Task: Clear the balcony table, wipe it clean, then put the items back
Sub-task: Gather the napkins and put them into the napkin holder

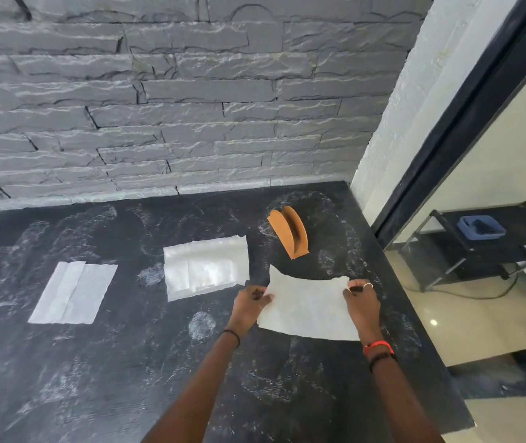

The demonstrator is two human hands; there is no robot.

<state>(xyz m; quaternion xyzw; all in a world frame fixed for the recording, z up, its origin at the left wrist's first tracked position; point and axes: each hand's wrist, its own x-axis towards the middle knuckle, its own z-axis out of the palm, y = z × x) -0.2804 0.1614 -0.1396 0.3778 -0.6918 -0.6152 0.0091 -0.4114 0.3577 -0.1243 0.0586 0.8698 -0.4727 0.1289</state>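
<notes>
Both hands are pinching one paper napkin (308,310) by its sides. The left hand (250,306) is gripping the left edge with the thumb on top, and the right hand (362,303) is gripping the upper right corner between thumb and fingers. The sheet is hanging over the near right part of the black table (127,362) and sagging a little between the two grips (whether its lower edge is touching the surface is hard to tell). A folded napkin (205,271) is lying flat near the middle of the table, and a far napkin (73,292) is lying well to the left. The orange holder (288,231) is standing upright just beyond the held sheet.

Judging by how it is draping, the paper is behaving as very light, limp and easy to tear or crease. A gentle pinch at two edges is therefore suiting it, whereas a single-corner hold would be letting it flop. It is probably needing a fold before going into the holder, since one thin sheet is offering no stiffness.
</notes>
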